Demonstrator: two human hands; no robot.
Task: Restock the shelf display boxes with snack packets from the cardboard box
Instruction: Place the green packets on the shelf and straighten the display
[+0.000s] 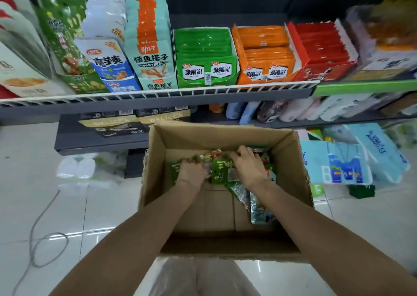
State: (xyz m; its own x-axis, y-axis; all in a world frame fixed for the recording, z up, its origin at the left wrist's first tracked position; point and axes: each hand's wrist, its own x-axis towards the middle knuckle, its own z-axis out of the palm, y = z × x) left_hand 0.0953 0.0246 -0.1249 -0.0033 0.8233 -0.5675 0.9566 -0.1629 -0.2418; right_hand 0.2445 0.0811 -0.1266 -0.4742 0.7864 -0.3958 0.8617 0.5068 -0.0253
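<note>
- Both hands are reaching down into the open cardboard box (225, 210) on the floor; left hand (191, 171) is lying with curled fingers on the green snack packets (220, 171) at the far left of the pile, seemingly gripping some, though the blur is hiding the exact hold.
- Right hand (249, 163) is resting over the far right of the same pile, fingers bent onto a packet; whether it is pinching or only pressing cannot be told.
- Packets are sitting heaped along the far side of the box floor, with a few trailing toward the near right; the near left of the box floor is showing bare cardboard.
- Box is standing just in front of the shelf (158, 97).
- On the shelf, 3 display boxes are standing side by side: green display box (206, 79), orange display box (264, 74) just right of it, red display box (322, 70) further right, all holding packets.
- Taller snack bags (149, 47) are standing left of the green box.
- Blue tissue packs (343, 162) are lying right of the cardboard box; a grey cable (42, 234) is looping on the floor tiles at left.
</note>
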